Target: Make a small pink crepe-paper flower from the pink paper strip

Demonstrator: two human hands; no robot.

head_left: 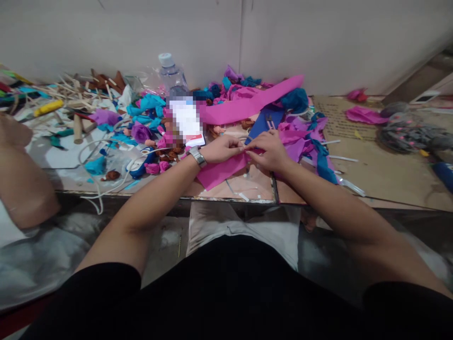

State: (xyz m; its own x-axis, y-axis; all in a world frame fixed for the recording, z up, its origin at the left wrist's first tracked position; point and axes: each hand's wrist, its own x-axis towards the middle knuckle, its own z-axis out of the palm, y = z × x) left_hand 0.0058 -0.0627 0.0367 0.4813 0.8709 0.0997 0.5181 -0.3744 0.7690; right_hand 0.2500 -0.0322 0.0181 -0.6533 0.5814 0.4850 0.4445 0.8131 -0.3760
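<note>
My left hand (222, 150), with a metal-banded watch (197, 157) on its wrist, pinches a piece of pink crepe paper (223, 173) near its upper right edge. Close beside it, the fingers of my right hand (271, 152) are pinched on the same paper. The fingertips of both hands nearly meet, and the paper between them is largely hidden. Most of the piece lies slanting below my left hand, over the table's front part. Behind my right hand are a blue sheet (260, 127) and scissors (271, 122). A long pink paper strip (240, 109) stretches across the heap further back.
A phone (186, 120) leans by a clear bottle (172, 78). Crumpled paper flowers (141, 132), a white cable (87, 156) and wooden sticks (78, 130) crowd the left side. Cardboard (368, 160) covers the right side. Another person's arm (26, 174) is at far left.
</note>
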